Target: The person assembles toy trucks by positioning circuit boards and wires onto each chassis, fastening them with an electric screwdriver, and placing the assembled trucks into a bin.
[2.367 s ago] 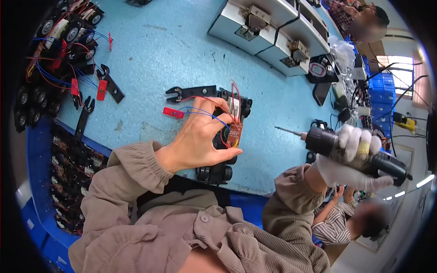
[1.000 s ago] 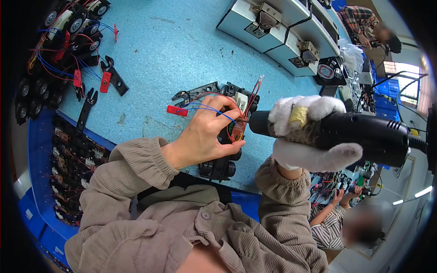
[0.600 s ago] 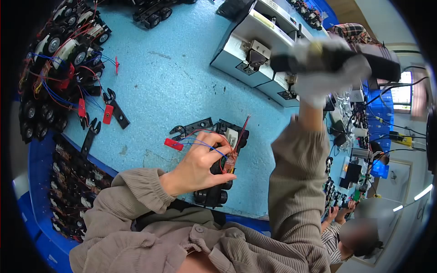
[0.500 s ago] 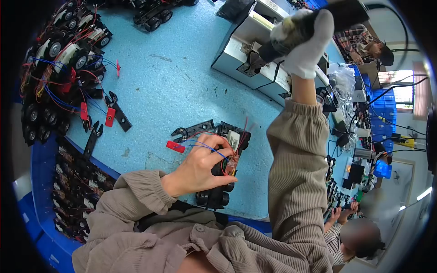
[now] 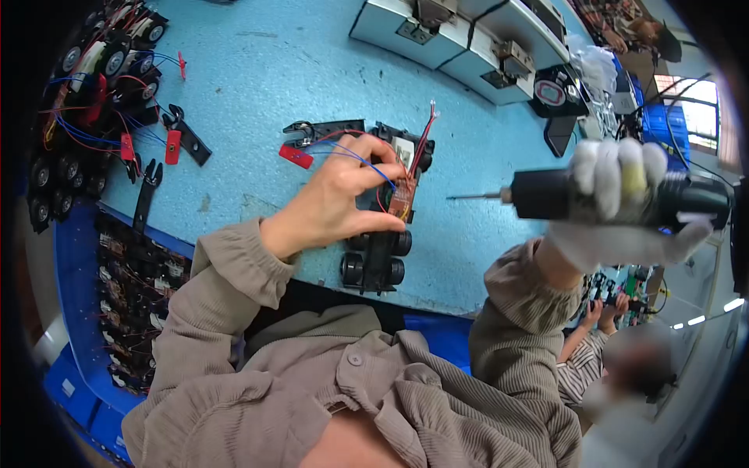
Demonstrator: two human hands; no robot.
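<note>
A black toy truck chassis (image 5: 378,261) with several wheels lies on the blue tabletop in front of me. My left hand (image 5: 331,187), bare, is at its side, fingers and thumb curled around a small brown circuit board (image 5: 402,196) on the chassis. Red, blue and yellow wires run from the board, and a red tag-like piece (image 5: 296,156) hangs off to the left by a black forked part (image 5: 335,129). To the right, my right hand (image 5: 616,183), in a white glove, is closed round a black electric screwdriver (image 5: 538,195). Its bit points left toward the chassis, apart from it.
Wired truck chassis are heaped at the left (image 5: 94,70), with loose forked parts (image 5: 187,136) beside them. A blue bin (image 5: 82,312) of assemblies stands below. Metal screw-feeder-like boxes (image 5: 437,39) occupy the back. Other people work at the right (image 5: 581,359).
My right hand has brought the screwdriver down from the metal boxes, and its bit now points left. The left hand stays at the board. The view has shifted, so the table appears higher.
</note>
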